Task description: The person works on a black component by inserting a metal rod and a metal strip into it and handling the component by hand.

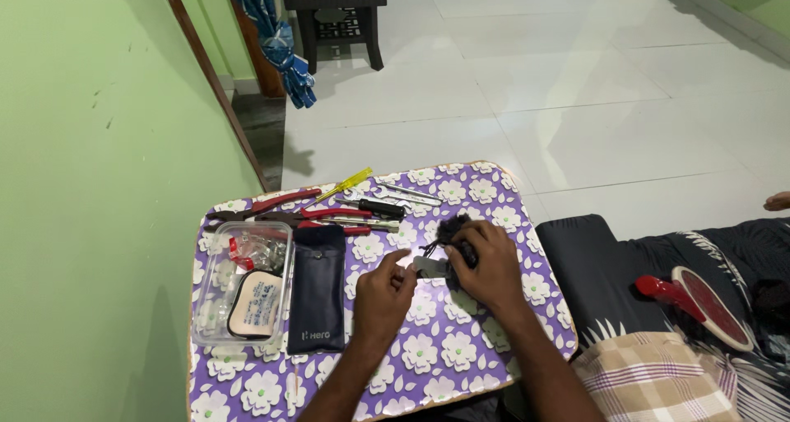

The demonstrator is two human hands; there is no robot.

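My right hand (485, 261) rests on the purple flowered table (461, 356) and grips a small dark object with black cords (444, 234) bunched at its far end. My left hand (385, 294) is beside it, fingertips pinching a small grey part (428, 266) at the near end of that object. Most of the object is hidden under my right hand's fingers.
Red-handled pliers (276, 202), a yellow screwdriver (346, 183), a black-handled screwdriver (374, 207) and a wrench (411, 195) lie at the table's far side. A clear plastic box (243, 282) and a dark blue pouch (318, 289) sit left. A red-handled brush (699, 298) lies on the right.
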